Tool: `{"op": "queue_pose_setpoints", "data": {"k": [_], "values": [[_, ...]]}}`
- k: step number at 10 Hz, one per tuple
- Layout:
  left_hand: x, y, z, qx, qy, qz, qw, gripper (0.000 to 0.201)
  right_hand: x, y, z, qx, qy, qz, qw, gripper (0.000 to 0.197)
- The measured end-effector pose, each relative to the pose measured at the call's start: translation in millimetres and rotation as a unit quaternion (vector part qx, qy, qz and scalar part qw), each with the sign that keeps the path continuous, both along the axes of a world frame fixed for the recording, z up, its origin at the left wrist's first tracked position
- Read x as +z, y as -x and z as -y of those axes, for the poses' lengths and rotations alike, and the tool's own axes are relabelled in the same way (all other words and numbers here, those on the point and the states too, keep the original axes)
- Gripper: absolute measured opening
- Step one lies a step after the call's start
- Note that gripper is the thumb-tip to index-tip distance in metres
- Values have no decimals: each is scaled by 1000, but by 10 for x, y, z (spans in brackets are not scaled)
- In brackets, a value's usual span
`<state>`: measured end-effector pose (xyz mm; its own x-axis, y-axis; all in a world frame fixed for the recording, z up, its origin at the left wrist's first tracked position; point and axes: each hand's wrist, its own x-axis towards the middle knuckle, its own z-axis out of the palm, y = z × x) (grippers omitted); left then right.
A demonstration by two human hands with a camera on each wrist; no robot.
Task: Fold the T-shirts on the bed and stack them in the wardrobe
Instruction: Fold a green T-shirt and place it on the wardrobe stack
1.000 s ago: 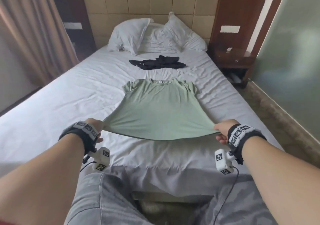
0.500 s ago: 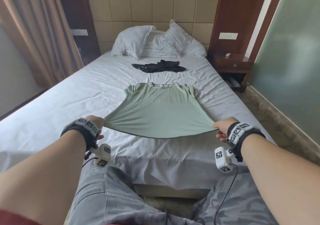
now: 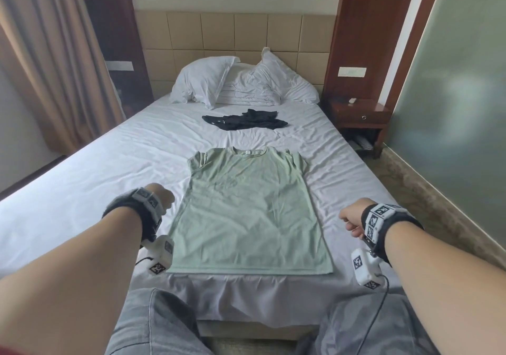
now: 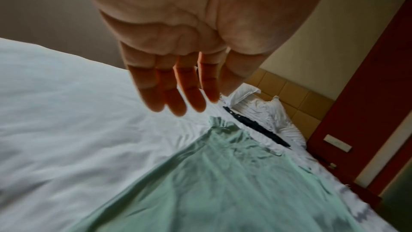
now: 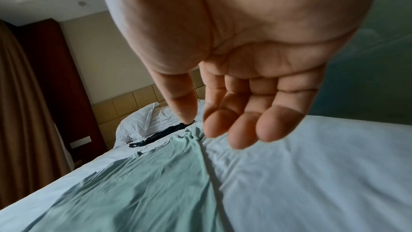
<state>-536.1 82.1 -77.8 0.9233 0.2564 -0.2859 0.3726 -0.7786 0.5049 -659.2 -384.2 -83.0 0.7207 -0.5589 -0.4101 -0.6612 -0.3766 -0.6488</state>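
Note:
A pale green T-shirt [image 3: 246, 212] lies flat and spread on the white bed [image 3: 109, 163], collar toward the pillows, hem at the near edge. It also shows in the left wrist view [image 4: 223, 183] and the right wrist view [image 5: 138, 183]. A dark T-shirt [image 3: 243, 120] lies crumpled farther up the bed. My left hand [image 3: 161, 196] hovers left of the green shirt, fingers [image 4: 176, 95] straight and empty. My right hand [image 3: 350, 218] hovers right of it, fingers [image 5: 245, 126] loosely bent, holding nothing.
White pillows [image 3: 241, 81] lean against the padded headboard. A wooden nightstand [image 3: 358, 116] stands right of the bed, beside a frosted glass wall [image 3: 451, 108]. Brown curtains [image 3: 41, 67] hang on the left. My knees in grey trousers press against the bed's foot.
Both hands let go of the green shirt's hem corners and lifted away. The shirt, held taut and raised before, now lies flat on the bed.

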Motion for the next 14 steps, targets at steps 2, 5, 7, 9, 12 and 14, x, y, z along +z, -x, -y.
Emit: {"op": "queue_pose_setpoints", "data": {"k": [2,5,7,9,12,14], "values": [[138,-707,515,-87,-49,45,994,22,7,-526,269,-28,-34,30,999,5],[-90,-1613,1728,-212,-88,124,965,23,-522,-1806,657,-24,-61,43,997,10],[-671,-2346,2488,-279,-41,91,955,21,-971,-2910,831,-16,-120,39,992,9],[-906,-3067,2999,-309,-17,76,948,28,-1015,-4031,891,13,-30,71,997,34],[-902,-3503,3443,-300,5,41,953,43,-1011,-4567,838,43,-24,39,998,31],[-1023,-3533,3986,-375,-24,31,926,74,-1118,-4431,1351,-21,-43,129,991,28]]}}
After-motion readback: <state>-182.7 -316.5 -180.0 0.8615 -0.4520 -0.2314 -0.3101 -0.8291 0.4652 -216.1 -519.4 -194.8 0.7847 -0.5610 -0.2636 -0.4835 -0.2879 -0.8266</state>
